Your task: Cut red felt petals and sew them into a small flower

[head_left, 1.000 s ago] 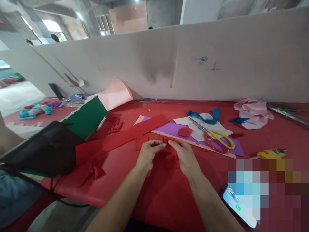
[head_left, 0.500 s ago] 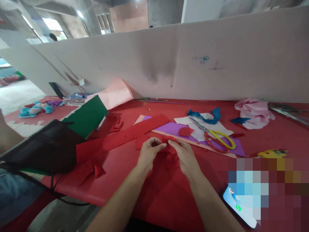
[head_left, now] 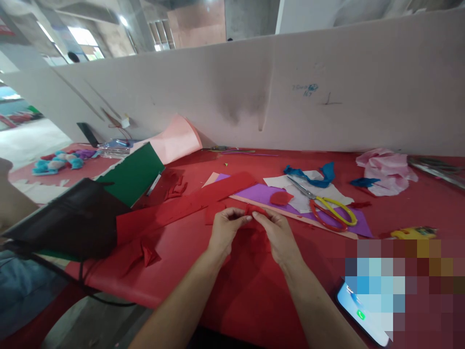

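Both hands meet over the red table, pinching one piece of red crepe paper (head_left: 256, 237) between thumbs and fingertips. My left hand (head_left: 228, 228) is closed on its left side, my right hand (head_left: 278, 230) on its right. The part between the fingertips is small and partly hidden by them. Behind the hands lies a long red paper strip (head_left: 185, 201), slanting from the lower left. Right of it, purple paper (head_left: 254, 193) rests flat with a small red cut piece (head_left: 281, 198) on it. Scissors with red and yellow handles (head_left: 323, 206) lie across white paper.
A black bag (head_left: 69, 218) and a green board (head_left: 132, 177) stand at the left, beside a seated person's arm (head_left: 14, 194). A phone (head_left: 359, 310) lies at the lower right, near a yellow tool (head_left: 414, 233). Pink paper (head_left: 385, 172) sits crumpled at the back right. A white partition (head_left: 181, 87) closes off the back.
The view has shifted slightly, so the surroundings sit a little further right. My hands stay closed on the red paper, with hardly any movement of the fingers.
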The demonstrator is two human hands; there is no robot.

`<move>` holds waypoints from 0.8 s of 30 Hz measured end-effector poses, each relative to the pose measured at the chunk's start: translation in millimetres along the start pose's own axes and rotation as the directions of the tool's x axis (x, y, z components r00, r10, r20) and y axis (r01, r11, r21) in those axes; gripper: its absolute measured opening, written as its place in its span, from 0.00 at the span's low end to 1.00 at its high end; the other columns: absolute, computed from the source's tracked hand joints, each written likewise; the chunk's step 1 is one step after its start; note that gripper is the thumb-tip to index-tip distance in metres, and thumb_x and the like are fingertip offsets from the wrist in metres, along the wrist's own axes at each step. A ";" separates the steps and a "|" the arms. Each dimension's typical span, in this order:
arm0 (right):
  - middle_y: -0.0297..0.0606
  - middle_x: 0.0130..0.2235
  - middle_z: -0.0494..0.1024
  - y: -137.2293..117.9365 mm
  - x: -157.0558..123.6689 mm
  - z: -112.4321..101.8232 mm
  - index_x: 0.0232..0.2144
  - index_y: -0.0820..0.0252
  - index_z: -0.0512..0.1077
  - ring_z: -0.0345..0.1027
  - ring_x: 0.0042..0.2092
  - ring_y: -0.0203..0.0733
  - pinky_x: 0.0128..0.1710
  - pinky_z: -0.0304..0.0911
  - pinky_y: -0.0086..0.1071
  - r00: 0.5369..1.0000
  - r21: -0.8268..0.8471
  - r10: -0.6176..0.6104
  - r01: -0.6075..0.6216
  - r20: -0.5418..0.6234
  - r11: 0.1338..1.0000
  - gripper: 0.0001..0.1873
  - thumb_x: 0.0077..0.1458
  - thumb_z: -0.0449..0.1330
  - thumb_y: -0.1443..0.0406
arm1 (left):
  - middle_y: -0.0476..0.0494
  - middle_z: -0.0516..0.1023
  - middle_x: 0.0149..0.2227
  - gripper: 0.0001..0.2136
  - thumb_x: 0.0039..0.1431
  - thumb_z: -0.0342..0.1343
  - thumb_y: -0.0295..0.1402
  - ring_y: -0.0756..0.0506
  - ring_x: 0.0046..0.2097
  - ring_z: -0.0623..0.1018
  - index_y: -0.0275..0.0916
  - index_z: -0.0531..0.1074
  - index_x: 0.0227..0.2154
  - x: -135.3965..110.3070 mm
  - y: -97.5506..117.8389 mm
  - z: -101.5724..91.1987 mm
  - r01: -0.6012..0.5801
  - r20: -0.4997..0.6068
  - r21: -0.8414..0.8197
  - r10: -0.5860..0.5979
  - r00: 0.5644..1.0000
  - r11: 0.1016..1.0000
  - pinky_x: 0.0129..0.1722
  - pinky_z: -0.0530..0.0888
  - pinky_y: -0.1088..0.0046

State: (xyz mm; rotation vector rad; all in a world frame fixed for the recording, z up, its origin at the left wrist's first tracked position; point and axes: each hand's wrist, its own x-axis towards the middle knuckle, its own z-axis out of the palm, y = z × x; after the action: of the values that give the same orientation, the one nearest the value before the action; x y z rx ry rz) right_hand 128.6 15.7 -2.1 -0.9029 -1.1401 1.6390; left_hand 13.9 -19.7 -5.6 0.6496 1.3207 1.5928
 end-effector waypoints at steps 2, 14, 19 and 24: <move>0.33 0.31 0.79 0.0 -0.8 0.7 0.30 0.57 0.77 0.71 0.35 0.42 0.40 0.64 0.35 1.000 -0.052 -0.005 0.005 -0.010 0.999 0.07 0.45 0.64 0.62 | 0.49 0.75 0.24 0.09 0.35 0.68 0.31 0.50 0.29 0.72 0.36 0.75 0.21 1.1 -1.8 -1.0 -0.014 -0.005 0.019 0.014 1.000 1.000 0.34 0.68 0.73; 0.33 0.31 0.77 4.3 -3.2 3.1 0.33 0.59 0.76 0.68 0.33 0.41 0.37 0.64 0.35 0.997 -0.157 -0.061 0.054 -0.043 0.986 0.12 0.45 0.66 0.59 | 0.49 0.72 0.25 0.07 0.37 0.66 0.29 0.51 0.29 0.71 0.37 0.73 0.21 3.6 -5.5 -2.6 -0.073 -0.006 0.065 0.074 0.997 0.995 0.34 0.68 0.73; 0.34 0.30 0.78 1.9 -3.8 3.0 0.30 0.59 0.77 0.68 0.33 0.42 0.36 0.63 0.34 0.991 -0.276 -0.130 0.113 -0.042 0.954 0.11 0.45 0.65 0.58 | 0.50 0.71 0.25 0.06 0.37 0.64 0.27 0.50 0.29 0.70 0.37 0.73 0.21 4.9 -8.5 -4.0 -0.100 0.006 0.096 0.100 0.995 0.990 0.34 0.68 0.73; 0.35 0.32 0.78 0.6 -3.5 1.4 0.32 0.58 0.76 0.70 0.36 0.44 0.39 0.64 0.35 0.987 -0.319 -0.162 0.149 -0.013 0.936 0.10 0.47 0.64 0.59 | 0.50 0.71 0.24 0.06 0.36 0.63 0.25 0.50 0.29 0.70 0.38 0.72 0.21 3.9 -7.9 -3.1 -0.118 0.009 0.135 0.118 0.993 0.984 0.32 0.67 0.74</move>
State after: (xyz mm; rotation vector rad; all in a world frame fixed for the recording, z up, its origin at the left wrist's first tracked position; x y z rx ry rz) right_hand 128.2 11.9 -2.0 -1.0128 -1.4369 1.3251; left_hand 12.1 -17.8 -14.6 0.8251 1.4213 1.6065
